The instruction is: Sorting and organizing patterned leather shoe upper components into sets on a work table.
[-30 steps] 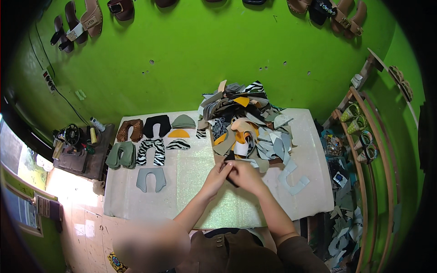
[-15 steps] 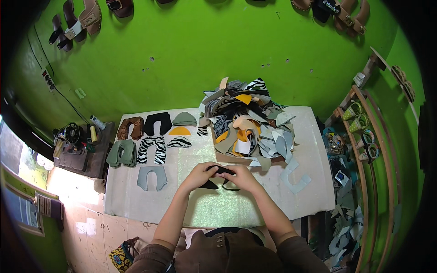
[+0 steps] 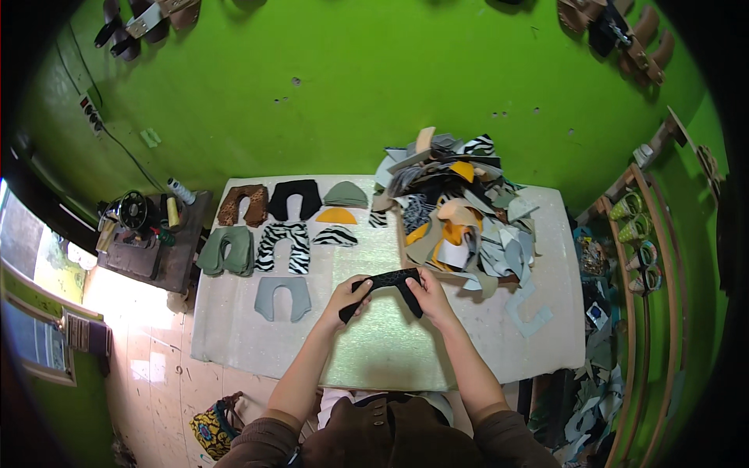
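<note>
Both hands hold a black U-shaped cut piece (image 3: 394, 277) of fabric or leather above the near middle of the table (image 3: 355, 355). My left hand (image 3: 349, 299) grips its left leg, which hangs down past the fingers. On the other side, my right hand (image 3: 431, 298) pinches the right upper corner with the thumb in front. Farther left lie U-shaped pieces: brown leopard-print (image 3: 232, 212), black (image 3: 295, 192), green (image 3: 212, 253), zebra-print (image 3: 282, 236) and grey (image 3: 282, 285). Half-moon pieces in green (image 3: 346, 194), yellow (image 3: 337, 216) and zebra print (image 3: 335, 236) sit beside them.
A heap of mixed scraps (image 3: 460, 214) overflows a box at the back right of the table. One grey offcut (image 3: 530, 324) lies nearer. A sewing machine (image 3: 134, 212) stands on a side table at left. A wooden rack (image 3: 624, 312) with shoes stands at right.
The black piece was bunched between hands held close together; now it is spread into a U shape with the hands farther apart. The whole view has shifted slightly.
</note>
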`<state>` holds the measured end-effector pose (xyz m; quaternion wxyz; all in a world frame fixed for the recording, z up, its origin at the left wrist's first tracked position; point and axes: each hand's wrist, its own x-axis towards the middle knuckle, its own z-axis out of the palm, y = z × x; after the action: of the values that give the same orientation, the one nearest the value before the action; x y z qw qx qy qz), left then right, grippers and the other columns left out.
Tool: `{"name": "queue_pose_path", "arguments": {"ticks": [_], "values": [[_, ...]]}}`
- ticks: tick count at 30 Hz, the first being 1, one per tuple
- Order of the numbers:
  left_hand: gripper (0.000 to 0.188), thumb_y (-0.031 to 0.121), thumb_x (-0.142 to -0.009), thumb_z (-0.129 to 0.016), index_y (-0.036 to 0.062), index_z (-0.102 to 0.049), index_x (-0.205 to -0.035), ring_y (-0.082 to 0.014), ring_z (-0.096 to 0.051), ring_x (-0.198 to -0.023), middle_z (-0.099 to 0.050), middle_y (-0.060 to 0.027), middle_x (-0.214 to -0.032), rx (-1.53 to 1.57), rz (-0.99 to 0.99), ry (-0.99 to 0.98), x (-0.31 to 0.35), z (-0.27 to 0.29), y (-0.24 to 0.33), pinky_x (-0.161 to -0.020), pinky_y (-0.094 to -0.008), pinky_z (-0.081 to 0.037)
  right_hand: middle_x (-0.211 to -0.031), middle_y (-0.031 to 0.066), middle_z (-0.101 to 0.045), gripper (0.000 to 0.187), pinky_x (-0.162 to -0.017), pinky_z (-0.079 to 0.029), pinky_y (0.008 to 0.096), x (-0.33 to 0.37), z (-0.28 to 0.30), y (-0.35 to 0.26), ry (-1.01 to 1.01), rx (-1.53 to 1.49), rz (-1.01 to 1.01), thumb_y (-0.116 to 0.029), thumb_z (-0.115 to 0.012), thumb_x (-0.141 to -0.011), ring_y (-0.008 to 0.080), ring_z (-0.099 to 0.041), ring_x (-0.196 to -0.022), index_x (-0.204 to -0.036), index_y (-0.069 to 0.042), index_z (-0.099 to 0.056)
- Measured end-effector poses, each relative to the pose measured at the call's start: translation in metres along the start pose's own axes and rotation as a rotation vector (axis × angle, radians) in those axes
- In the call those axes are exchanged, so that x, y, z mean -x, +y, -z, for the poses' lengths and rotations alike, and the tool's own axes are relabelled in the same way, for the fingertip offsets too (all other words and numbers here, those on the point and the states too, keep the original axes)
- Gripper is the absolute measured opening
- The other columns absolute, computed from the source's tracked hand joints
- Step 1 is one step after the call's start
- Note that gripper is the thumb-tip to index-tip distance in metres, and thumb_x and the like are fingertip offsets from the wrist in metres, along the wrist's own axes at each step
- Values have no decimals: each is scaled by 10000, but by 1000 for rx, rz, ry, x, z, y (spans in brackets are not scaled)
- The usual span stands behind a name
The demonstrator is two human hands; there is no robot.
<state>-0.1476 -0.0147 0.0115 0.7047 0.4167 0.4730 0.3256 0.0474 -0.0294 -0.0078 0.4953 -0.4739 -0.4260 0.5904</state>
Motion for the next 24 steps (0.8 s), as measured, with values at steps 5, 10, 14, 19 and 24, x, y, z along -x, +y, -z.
{"name": "queue_pose_path", "arguments": {"ticks": [5, 10, 14, 19, 24], "values": [[245, 207, -824, -593, 45, -510, -989, -20, -395, -470, -491, 20, -670, 136, 9, -64, 11, 57, 5, -392, -154, -313, -741, -9, -577, 129, -537, -386, 160, -31, -41, 0, 6, -77, -170, -135, -556, -847, 34, -513, -629, -936, -47, -524], [255, 148, -810, -599, 52, -489, -1018, -28, -456, -564, -520, 19, -760, 179, 7, -12, -4, 138, 10, -450, -165, -358, -703, -7, -575, 128, -527, -380, 162, -82, -82, 12, -13, -7, -228, -164, -557, -849, 36, -508, -607, -879, -39, -557], [347, 71, -803, -574, -11, -457, -1119, -75, -534, -797, -563, -30, -944, 294, -68, 83, -34, 190, 26, -686, -200, -419, -641, 2, -547, 129, -479, -351, 183, -137, -125, 26, 137, 58, -98, -164, -546, -852, 27, -461, -558, -871, -37, -559], [337, 70, -819, -556, -20, -441, -1123, -99, -551, -787, -574, -68, -955, 366, -220, 287, -101, 231, 42, -664, -205, -443, -622, 92, -572, 199, -535, -420, 299, -229, -154, 65, 258, 448, 278, -189, -549, -834, 181, -541, -557, -922, -10, -546], [342, 118, -824, -567, -15, -454, -1118, -105, -572, -700, -604, -85, -924, 145, -250, 550, -148, 278, 48, -548, -187, -456, -691, 196, -586, 240, -593, -433, 420, -275, -204, 45, 275, 614, 256, -217, -479, -855, 382, -564, -661, -1043, -73, -518]]}}
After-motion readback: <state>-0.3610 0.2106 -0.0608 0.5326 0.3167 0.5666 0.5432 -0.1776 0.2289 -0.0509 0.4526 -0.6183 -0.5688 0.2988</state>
